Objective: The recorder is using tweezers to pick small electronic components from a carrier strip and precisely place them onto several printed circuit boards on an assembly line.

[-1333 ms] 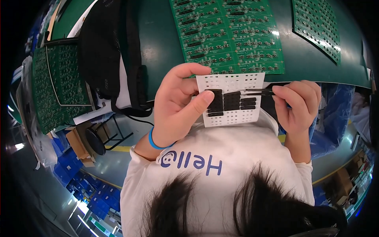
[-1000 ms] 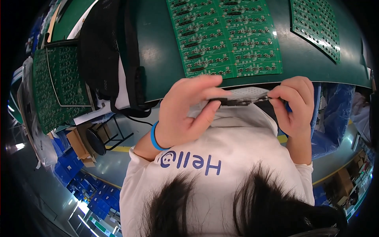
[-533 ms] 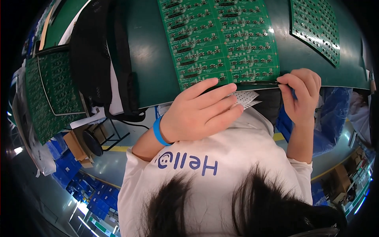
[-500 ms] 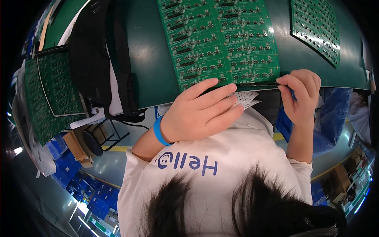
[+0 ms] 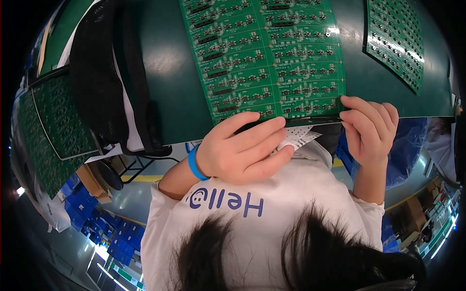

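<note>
A large green circuit board panel (image 5: 274, 63) lies on the dark green table in front of me, reaching its near edge. Black slotted connectors (image 5: 213, 56) sit in rows down its left half, and a few more show at the top of its right half. My left hand (image 5: 242, 148), with a blue wristband (image 5: 195, 162), rests at the near edge, fingers stretched out over the panel's left corner. Something dark shows under its fingers. My right hand (image 5: 371, 128) is closed at the near right corner, beside a thin dark strip (image 5: 318, 120) along the edge; what it grips is unclear.
Another green board panel (image 5: 395, 41) lies at the far right of the table (image 5: 160, 63). Black fabric (image 5: 94, 72) and a further board (image 5: 56, 116) in a wire frame stand at left. Dotted white paper (image 5: 298, 137) pokes out below the table edge. Blue bins (image 5: 126, 237) stand on the floor.
The panel and table edge sit slightly lower in the view. My right forefinger now lies over the panel's corner, with the fingertips more spread. The left hand keeps nearly the same pose.
</note>
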A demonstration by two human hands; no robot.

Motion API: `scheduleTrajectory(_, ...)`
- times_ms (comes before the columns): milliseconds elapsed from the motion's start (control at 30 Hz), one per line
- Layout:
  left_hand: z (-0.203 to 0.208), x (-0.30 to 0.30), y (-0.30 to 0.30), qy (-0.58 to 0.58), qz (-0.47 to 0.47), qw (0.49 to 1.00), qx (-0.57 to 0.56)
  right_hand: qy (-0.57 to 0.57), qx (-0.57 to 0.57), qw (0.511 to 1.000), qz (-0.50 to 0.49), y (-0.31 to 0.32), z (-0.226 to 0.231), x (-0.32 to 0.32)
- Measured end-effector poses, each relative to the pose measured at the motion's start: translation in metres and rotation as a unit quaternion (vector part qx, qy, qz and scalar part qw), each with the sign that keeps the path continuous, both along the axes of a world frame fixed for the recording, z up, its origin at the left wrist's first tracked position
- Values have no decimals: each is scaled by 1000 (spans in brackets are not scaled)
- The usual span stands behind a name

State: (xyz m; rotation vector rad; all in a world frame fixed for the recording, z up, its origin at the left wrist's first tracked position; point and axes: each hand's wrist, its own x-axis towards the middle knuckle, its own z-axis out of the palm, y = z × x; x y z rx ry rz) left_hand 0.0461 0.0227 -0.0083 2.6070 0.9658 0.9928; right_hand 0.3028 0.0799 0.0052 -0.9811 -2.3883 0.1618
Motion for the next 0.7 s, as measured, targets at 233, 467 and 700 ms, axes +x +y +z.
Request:
scheduleTrajectory(233,2,0,-2,7,-11,1000,-11,-8,9,1000,8,-2,0,1)
scheduleTrajectory(467,2,0,-3,3,-16,1000,1,-20,12,1000,9,-4,3,3)
scheduleTrajectory(700,3,0,-2,-2,-15,1000,-5,-22,1,1000,8,-4,5,2)
